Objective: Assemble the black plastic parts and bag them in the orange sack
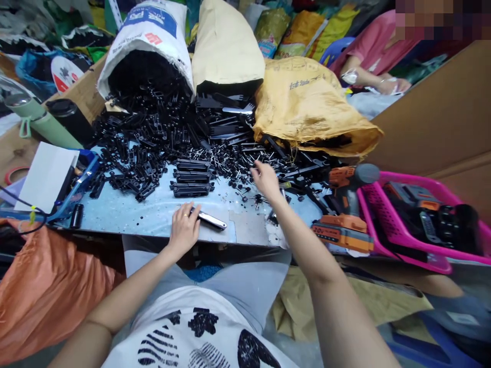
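My left hand lies at the front edge of the table, its fingers closed over the left end of a slim black and silver handle-shaped piece. The other end of that piece sticks out to the right, flat on the table. My right hand is at the near side of a heap of small screws, thumb and fingers drawn together. Whatever may be between those fingertips is too small to make out. Between and beyond the hands, several black assembled handle-shaped pieces lie in a stack of rows.
Black parts spill from a white sack, a beige sack and a yellow sack. An orange cordless drill and pink basket stand right. A green bottle leans left. Another person sits beyond.
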